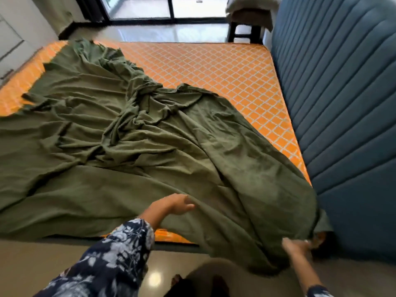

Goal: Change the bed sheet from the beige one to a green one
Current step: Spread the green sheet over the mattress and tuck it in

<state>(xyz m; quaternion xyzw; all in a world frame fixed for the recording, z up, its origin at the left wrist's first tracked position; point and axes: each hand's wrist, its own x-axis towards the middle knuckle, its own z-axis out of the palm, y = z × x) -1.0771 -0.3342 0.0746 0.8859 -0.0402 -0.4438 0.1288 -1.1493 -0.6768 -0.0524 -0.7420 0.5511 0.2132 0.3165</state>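
A crumpled green sheet [120, 129] lies spread over most of the orange quilted mattress [214, 67], leaving the far right part bare. Its near right corner hangs over the mattress corner beside the headboard. My left hand [182, 203] lies flat on the sheet near the bed's front edge, fingers relaxed. My right hand [296, 246] is low at the near right corner, blurred, and seems to grip the sheet's hanging edge. A beige cloth [250, 11] lies piled on a stool at the far right; it may be the old sheet.
A blue padded headboard [342, 103] runs along the bed's right side. The black stool [244, 31] stands beyond the bed's far end, before glass doors [150, 7]. White cabinets [15, 39] are at the far left. Glossy floor [42, 264] lies under me.
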